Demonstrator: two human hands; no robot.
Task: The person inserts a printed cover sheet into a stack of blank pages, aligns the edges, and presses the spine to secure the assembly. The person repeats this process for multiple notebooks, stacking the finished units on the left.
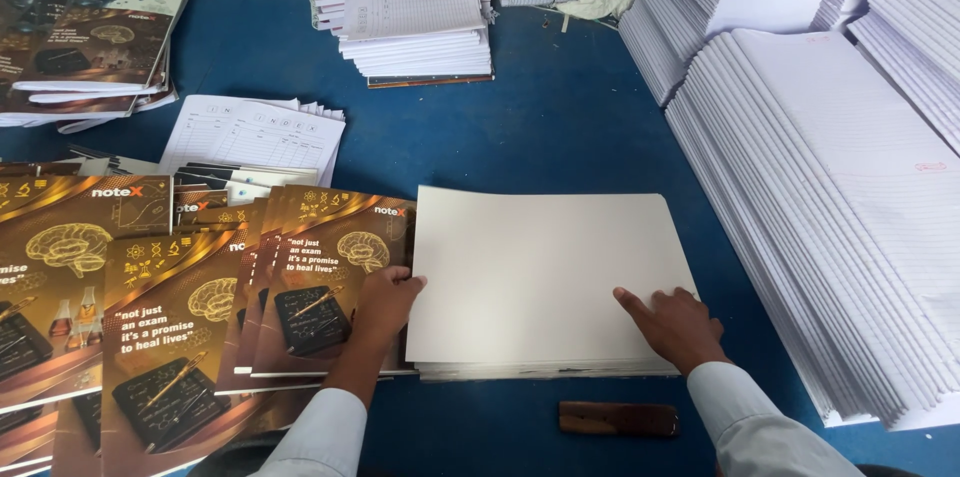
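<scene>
Wooden block (617, 419) nearest; right hand (675, 325), left hand (385, 302) flat on blank sheet stack (535, 267).

Blue work surface (560, 127) covered with paper goods

Near the front edge lies a stack of blank cream sheets (540, 267), and just before it a small dark wooden block (617, 418). To the left, glossy brown-gold printed covers (150, 307) are spread out and overlap each other — some reach under the cream stack. Behind them lies a loose pile of printed index sheets (255, 137). At the far left corner sit darker covers in a pile (95, 32). A stack of ruled white pages (415, 32) stands at the back, and tall rows of ruled sheets (820, 207) fill the right side — slightly fanned.
</scene>
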